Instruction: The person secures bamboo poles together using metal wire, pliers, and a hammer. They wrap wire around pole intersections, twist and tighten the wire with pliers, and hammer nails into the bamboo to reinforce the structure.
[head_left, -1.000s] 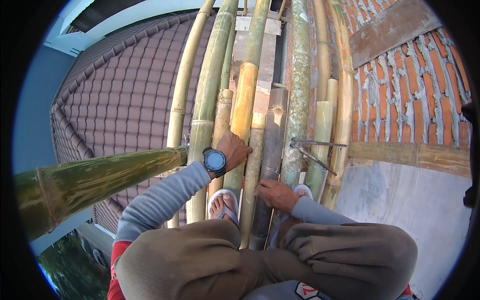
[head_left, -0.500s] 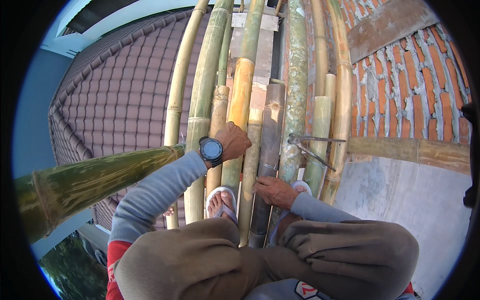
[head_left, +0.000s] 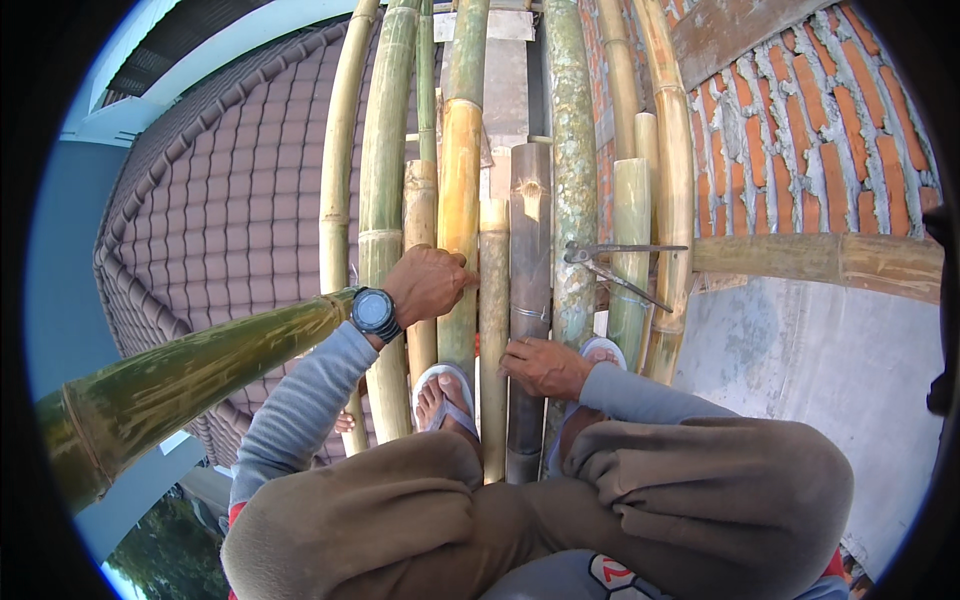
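Note:
Several bamboo poles lie lengthwise under me. My left hand (head_left: 430,287), with a watch on its wrist, is closed in a curl over a yellow-green bamboo pole (head_left: 460,185); whatever is inside its fingers is hidden. Lower and to the right, my right hand (head_left: 548,368) has its fingers bent in against a dark bamboo pole (head_left: 530,240), and I cannot make out anything held in them. A thin wire (head_left: 530,313) crosses the dark pole just above that hand. Pincers (head_left: 585,256) with spread handles rest across the mottled pole (head_left: 573,150) and the poles to its right.
A thick green bamboo pole (head_left: 200,365) juts out at the left. Beyond it is a tiled roof (head_left: 240,190). At the right are a brick wall (head_left: 810,140), a crosswise bamboo (head_left: 800,262) and a grey wall (head_left: 790,370). My sandalled feet (head_left: 445,398) stand on the poles.
My left hand has shifted slightly left and tilted over, its fingers still curled. The right hand stays by the dark pole. The whole view has moved a little, and the pincers lie as before.

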